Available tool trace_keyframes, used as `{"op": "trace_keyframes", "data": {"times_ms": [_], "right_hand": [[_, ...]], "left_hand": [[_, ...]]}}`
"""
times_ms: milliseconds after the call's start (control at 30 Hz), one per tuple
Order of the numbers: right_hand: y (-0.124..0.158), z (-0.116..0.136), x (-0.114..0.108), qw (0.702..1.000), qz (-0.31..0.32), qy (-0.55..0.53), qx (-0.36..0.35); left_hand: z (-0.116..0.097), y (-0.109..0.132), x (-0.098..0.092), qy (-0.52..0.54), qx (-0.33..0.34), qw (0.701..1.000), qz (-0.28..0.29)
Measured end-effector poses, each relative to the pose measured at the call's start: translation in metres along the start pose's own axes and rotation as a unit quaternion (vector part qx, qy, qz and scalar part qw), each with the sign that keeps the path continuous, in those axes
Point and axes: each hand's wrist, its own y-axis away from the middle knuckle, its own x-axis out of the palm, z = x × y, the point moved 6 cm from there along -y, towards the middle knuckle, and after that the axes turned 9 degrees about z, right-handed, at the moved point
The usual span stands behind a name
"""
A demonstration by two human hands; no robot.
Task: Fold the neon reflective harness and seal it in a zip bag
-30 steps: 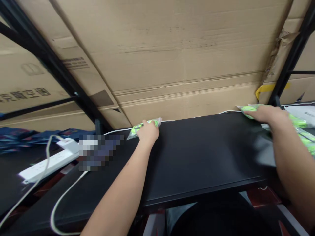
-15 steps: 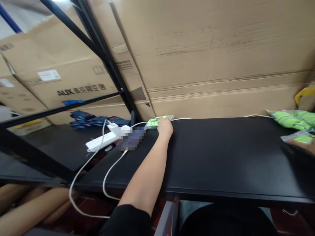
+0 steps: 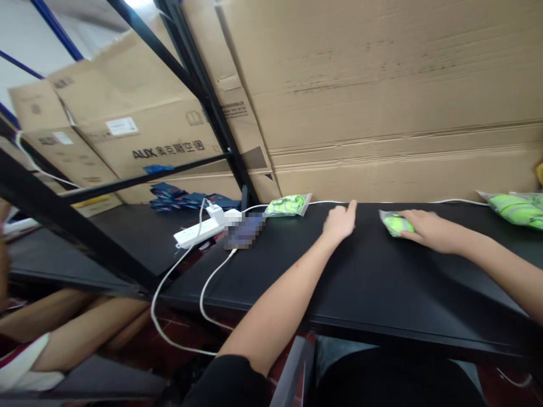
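Observation:
A clear bag with a folded neon green item (image 3: pixel 286 206) lies at the back of the black shelf (image 3: pixel 271 277), beside a blurred dark device (image 3: pixel 246 230). To its right, over the shelf, my left hand (image 3: pixel 339 222) has its index finger stretched out and holds nothing visible. My right hand (image 3: pixel 426 229) grips a second green bagged item (image 3: pixel 397 224), thumb at the near side and fingers over the top. More bagged green items (image 3: pixel 515 209) lie at the far right.
A white power strip (image 3: pixel 201 232) with cables sits at the left by a black metal post (image 3: pixel 224 135). Dark blue packets (image 3: pixel 186 199) lie beyond it. Cardboard (image 3: pixel 382 102) stands behind the shelf. A seated person's legs (image 3: pixel 80 325) show at lower left.
My left hand has let go of the left green bag and moved right. My right hand has come in from the right edge with its green bag. The view has shifted slightly.

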Motion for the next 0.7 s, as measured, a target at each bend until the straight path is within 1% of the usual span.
{"op": "trace_keyframes", "data": {"times_ms": [33,100,167,233,300,367,433,533,700], "right_hand": [[-0.012,0.011,0.003,0.999,0.009,-0.011,-0.04],[-0.027,0.024,0.012,0.997,0.013,-0.024,-0.076],[-0.03,0.031,0.021,0.994,-0.001,-0.049,-0.094],[-0.023,0.037,0.025,0.989,-0.024,-0.096,-0.114],[-0.013,0.041,0.023,0.979,-0.05,-0.149,-0.131],[-0.005,0.041,0.012,0.971,-0.082,-0.191,-0.12],[0.0,0.041,-0.002,0.964,-0.119,-0.217,-0.094],[0.003,0.045,-0.017,0.96,-0.146,-0.224,-0.081],[0.005,0.05,-0.024,0.944,-0.176,-0.268,-0.08]], "left_hand": [[-0.003,0.001,0.014,0.042,-0.004,0.998,0.041],[-0.006,0.003,0.035,0.119,-0.011,0.988,0.102],[-0.006,0.006,0.044,0.188,-0.014,0.973,0.133],[-0.004,0.009,0.047,0.247,-0.014,0.957,0.148],[-0.003,0.012,0.047,0.297,-0.012,0.941,0.159],[-0.005,0.015,0.047,0.338,-0.006,0.926,0.168],[-0.009,0.018,0.048,0.37,0.009,0.913,0.171],[-0.016,0.02,0.051,0.399,0.046,0.9,0.169],[-0.026,0.022,0.05,0.407,0.141,0.886,0.17]]}}
